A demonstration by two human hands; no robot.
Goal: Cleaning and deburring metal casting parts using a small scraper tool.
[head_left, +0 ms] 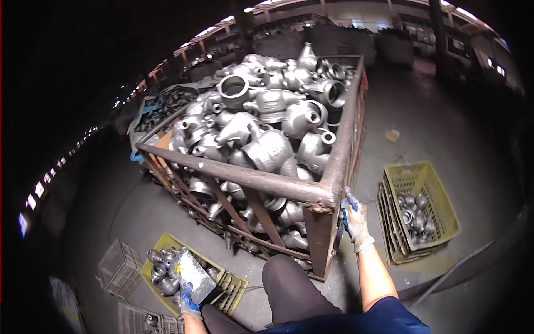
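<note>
My left hand (190, 301), in a blue and white work glove, holds a flat, silvery rectangular panel (194, 275) with a yellow mark on it. The panel is tilted above a yellow-green plastic crate (231, 292) with grey metal fittings (161, 273) in it. My right hand (357, 222), gloved alike, grips the side of a rusty brown metal cage (256, 179) just below its near corner; the fingertips are partly hidden by the frame. Silvery cast pipe fittings (270, 150) of several shapes fill the cage and heap above its top rail.
At the right stands a stack of yellow crates (448, 222), the top one with rounded metal parts (414, 217). Grey crates (119, 267) sit at the lower left. Behind the cage is a sack of dark parts (167, 108). A hose (456, 267) crosses the lower right.
</note>
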